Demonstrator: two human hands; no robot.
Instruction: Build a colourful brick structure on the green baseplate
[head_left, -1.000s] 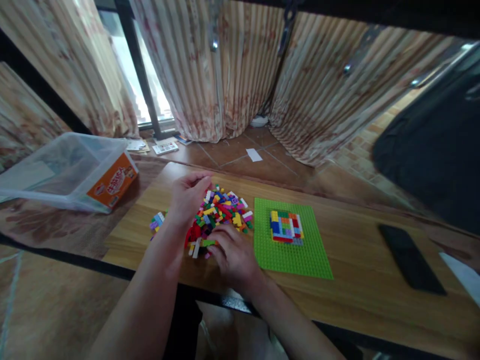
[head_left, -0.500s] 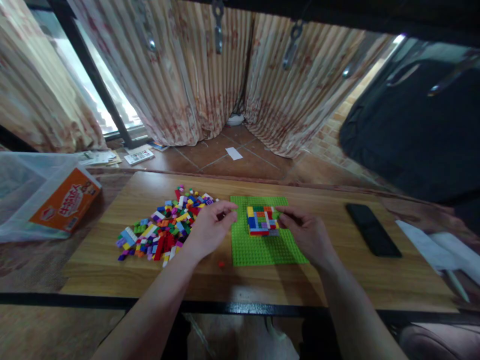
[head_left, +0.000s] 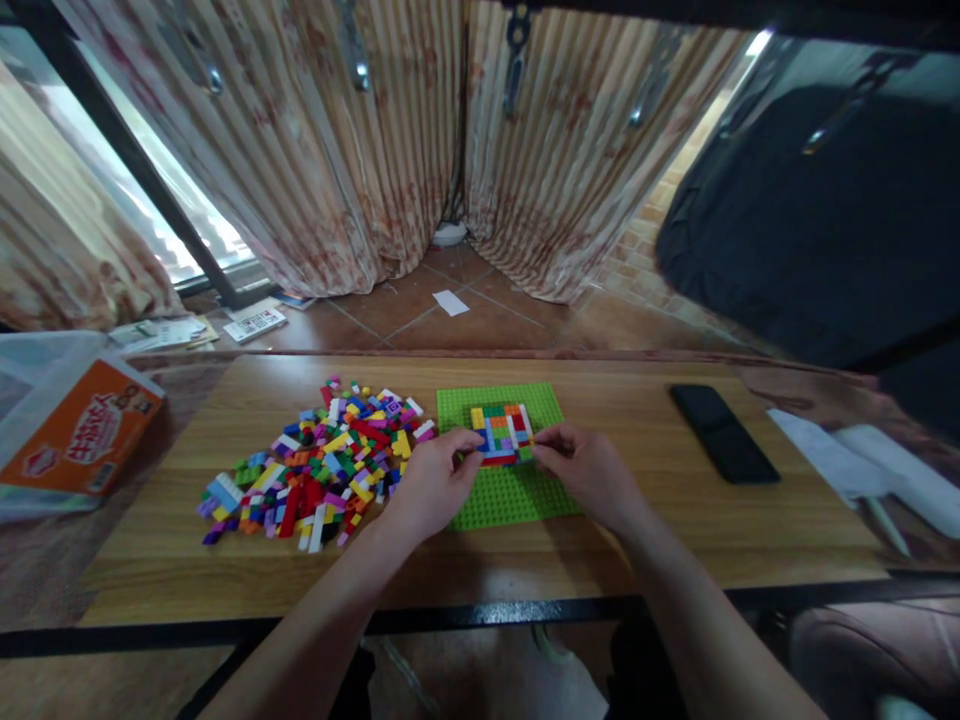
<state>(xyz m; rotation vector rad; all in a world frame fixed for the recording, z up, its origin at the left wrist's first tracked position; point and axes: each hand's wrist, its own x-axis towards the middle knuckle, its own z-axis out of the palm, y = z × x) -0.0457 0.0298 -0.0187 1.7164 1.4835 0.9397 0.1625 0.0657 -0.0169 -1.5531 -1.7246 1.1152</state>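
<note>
A green baseplate (head_left: 525,494) lies on the wooden table (head_left: 675,520), and a small flat block of coloured bricks (head_left: 502,432) stands on it. My left hand (head_left: 431,482) touches the block's near left corner with its fingertips pinched together. My right hand (head_left: 585,470) pinches at the block's near right corner. Whether either hand holds a loose brick is hidden. A pile of loose coloured bricks (head_left: 315,470) spreads out to the left of the baseplate.
A black phone (head_left: 724,434) lies flat to the right. White paper (head_left: 862,465) sits at the far right edge. A clear plastic box with an orange label (head_left: 79,435) stands at the left, off the table. Curtains (head_left: 375,150) hang behind.
Both hands left the loose brick pile and came to the coloured block on the baseplate. My view swung to the right, so pile and plate sit further left.
</note>
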